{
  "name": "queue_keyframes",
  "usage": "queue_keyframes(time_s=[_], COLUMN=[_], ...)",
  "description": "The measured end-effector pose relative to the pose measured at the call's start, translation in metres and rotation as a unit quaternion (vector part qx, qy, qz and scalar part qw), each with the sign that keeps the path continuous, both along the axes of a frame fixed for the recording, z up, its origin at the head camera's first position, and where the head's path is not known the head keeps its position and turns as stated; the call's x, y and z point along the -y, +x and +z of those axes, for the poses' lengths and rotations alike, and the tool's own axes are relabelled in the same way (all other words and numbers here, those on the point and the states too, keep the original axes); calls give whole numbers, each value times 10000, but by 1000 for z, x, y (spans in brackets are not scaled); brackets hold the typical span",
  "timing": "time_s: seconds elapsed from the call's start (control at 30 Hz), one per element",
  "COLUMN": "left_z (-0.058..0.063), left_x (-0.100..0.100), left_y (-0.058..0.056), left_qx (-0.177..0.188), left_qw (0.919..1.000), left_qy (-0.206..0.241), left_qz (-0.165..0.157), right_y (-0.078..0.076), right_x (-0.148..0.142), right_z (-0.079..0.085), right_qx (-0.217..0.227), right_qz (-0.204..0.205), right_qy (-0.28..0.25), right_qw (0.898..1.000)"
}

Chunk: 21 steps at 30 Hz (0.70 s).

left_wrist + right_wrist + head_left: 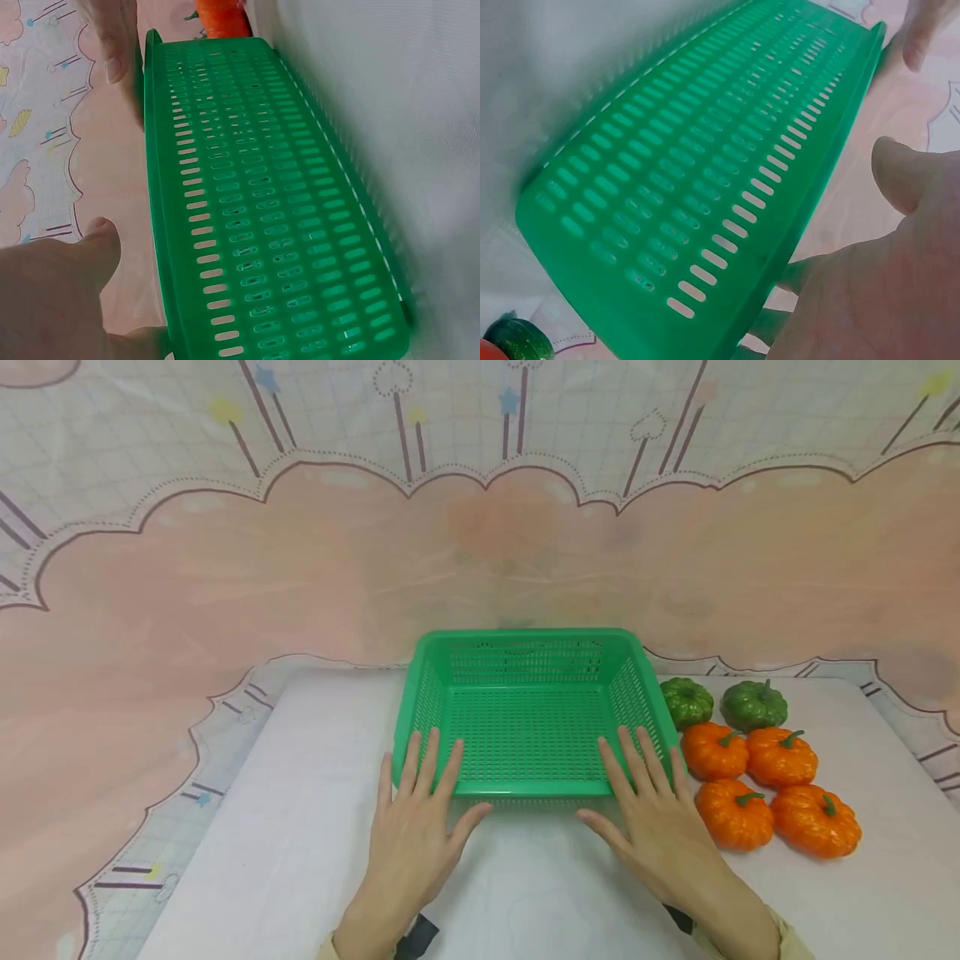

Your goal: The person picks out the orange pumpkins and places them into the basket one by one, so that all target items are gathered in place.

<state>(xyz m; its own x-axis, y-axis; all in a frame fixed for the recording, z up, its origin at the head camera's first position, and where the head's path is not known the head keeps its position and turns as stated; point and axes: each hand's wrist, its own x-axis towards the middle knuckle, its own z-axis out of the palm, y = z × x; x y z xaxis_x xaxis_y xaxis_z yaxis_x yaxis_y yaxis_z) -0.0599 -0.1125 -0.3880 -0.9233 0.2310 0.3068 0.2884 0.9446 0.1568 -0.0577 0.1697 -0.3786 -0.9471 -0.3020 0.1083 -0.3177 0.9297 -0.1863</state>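
A green plastic basket (525, 789) with slotted walls stands on the white table, nothing inside it. My left hand (417, 835) is spread flat over its near left corner, fingers straight and overlapping the rim in the head view. Over the near right corner, my right hand (660, 827) is spread the same way, thumb pointing inward. Both wrist views show the basket's near wall (255, 195) close by, with fingers at the rim. Neither hand grips anything. Right of the basket sit small pumpkins: several orange ones (733, 814) and two green ones (753, 705).
The white table (300, 827) extends on both sides of the basket. Behind it hangs a patterned cloth (225, 568) in peach and white, which also shows past the table's left and right edges. A dark strap piece (416, 937) sits at the left wrist.
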Motion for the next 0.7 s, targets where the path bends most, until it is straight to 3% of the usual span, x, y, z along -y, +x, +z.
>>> queue_keyframes(time_s=[0.7], left_z=[2], left_x=[6], left_y=[2], left_qx=[-125], left_qw=[9999], left_qy=[-75], left_qz=[85], right_y=[-3], right_x=[-11], right_z=[10], right_qx=[68], right_qz=[-114], right_qy=[-47], right_qw=[9999])
